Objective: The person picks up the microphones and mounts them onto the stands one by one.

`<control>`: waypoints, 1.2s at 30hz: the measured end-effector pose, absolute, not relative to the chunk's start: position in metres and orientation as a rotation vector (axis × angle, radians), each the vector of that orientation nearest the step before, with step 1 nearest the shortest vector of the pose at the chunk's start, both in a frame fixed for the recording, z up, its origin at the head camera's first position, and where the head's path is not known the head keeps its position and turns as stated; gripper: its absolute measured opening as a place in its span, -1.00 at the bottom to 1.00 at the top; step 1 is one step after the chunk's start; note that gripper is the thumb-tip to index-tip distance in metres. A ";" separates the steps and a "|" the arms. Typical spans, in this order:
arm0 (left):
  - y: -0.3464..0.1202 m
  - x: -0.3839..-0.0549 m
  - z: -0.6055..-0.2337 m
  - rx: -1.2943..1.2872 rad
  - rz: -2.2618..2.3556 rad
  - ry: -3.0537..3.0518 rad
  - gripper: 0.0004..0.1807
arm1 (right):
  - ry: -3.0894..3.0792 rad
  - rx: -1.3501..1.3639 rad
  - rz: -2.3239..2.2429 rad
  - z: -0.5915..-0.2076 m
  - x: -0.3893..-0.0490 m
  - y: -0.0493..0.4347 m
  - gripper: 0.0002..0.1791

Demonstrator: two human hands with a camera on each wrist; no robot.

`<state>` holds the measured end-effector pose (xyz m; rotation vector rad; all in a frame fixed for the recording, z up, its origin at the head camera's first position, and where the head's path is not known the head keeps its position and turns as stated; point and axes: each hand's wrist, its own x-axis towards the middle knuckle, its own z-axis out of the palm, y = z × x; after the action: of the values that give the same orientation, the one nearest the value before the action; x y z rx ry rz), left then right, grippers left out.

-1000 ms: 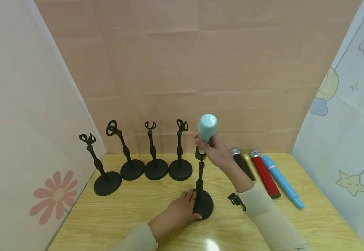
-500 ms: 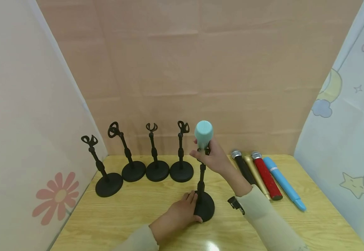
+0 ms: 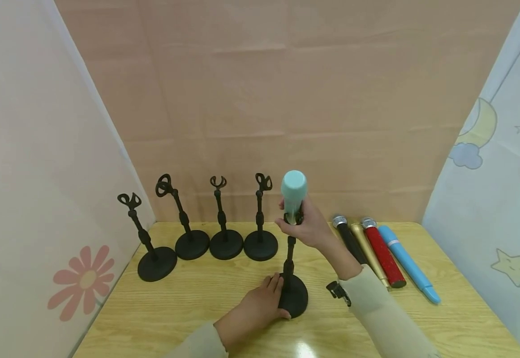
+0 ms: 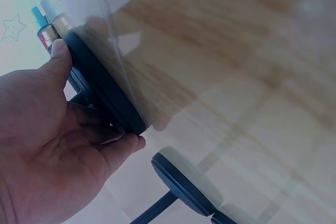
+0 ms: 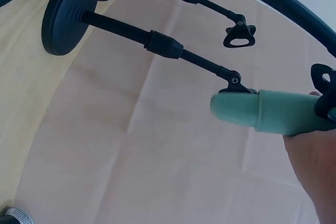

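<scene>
My right hand (image 3: 306,223) holds a mint-green microphone (image 3: 294,186) by its handle, head up, at the clip at the top of a black microphone stand (image 3: 289,258). In the right wrist view the microphone's handle (image 5: 283,111) passes by the dark clip (image 5: 326,95) at the right edge; how deep it sits in the clip I cannot tell. With thumb and fingers on the rim, my left hand (image 3: 261,303) grips the stand's round base (image 3: 294,297). The left wrist view has the left hand (image 4: 58,135) around the base's edge (image 4: 105,85).
Several black microphone stands (image 3: 226,243) with bare clips stand at the back left. At the right lie a black microphone (image 3: 351,241), a gold one (image 3: 369,253), a red one (image 3: 382,253) and a blue one (image 3: 409,263). Patterned side walls (image 3: 501,199) flank the table (image 3: 188,298).
The microphone has come down toward the stand's clip and now stands more upright over it, the right hand lowering with it. My left hand has stayed on the base.
</scene>
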<state>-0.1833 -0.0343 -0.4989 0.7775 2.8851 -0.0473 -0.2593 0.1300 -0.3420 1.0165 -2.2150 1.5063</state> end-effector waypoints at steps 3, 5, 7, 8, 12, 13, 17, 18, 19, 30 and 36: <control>-0.034 -0.182 -0.498 0.790 -0.069 2.889 0.01 | -2.205 0.987 1.467 -0.344 -0.260 0.129 -0.50; -0.034 -0.182 -0.498 0.803 -0.089 2.890 0.01 | -2.193 0.983 1.456 -0.345 -0.261 0.129 -0.58; -0.034 -0.181 -0.497 0.811 -0.103 2.888 0.00 | -2.176 1.001 1.440 -0.345 -0.262 0.129 -0.67; -0.034 -0.181 -0.497 0.813 -0.106 2.886 0.00 | -2.170 1.009 1.431 -0.344 -0.262 0.129 -0.70; -0.035 -0.181 -0.497 0.819 -0.117 2.887 0.00 | -2.140 1.047 1.403 -0.344 -0.263 0.128 -0.73; -0.035 -0.182 -0.497 0.820 -0.117 2.887 0.01 | -2.138 1.047 1.411 -0.344 -0.263 0.128 -0.73; -0.034 -0.182 -0.497 0.815 -0.110 2.879 0.01 | -2.132 1.052 1.540 -0.345 -0.261 0.127 -0.82; -0.034 -0.182 -0.497 0.815 -0.114 2.877 0.01 | -2.134 1.047 1.577 -0.345 -0.260 0.127 -0.84; -0.034 -0.183 -0.497 0.812 -0.113 2.872 0.01 | -2.137 1.041 1.614 -0.346 -0.259 0.127 -0.86; -0.033 -0.183 -0.496 0.790 -0.105 2.862 0.00 | -2.145 1.036 1.660 -0.346 -0.257 0.126 -0.89; -0.033 -0.182 -0.496 0.780 -0.111 2.858 0.00 | -2.136 1.067 1.652 -0.345 -0.257 0.127 -0.87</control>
<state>-0.1821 -0.0330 -0.4957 0.7800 2.8576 -0.1114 -0.2573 0.1266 -0.3453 1.0671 -2.1360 1.6523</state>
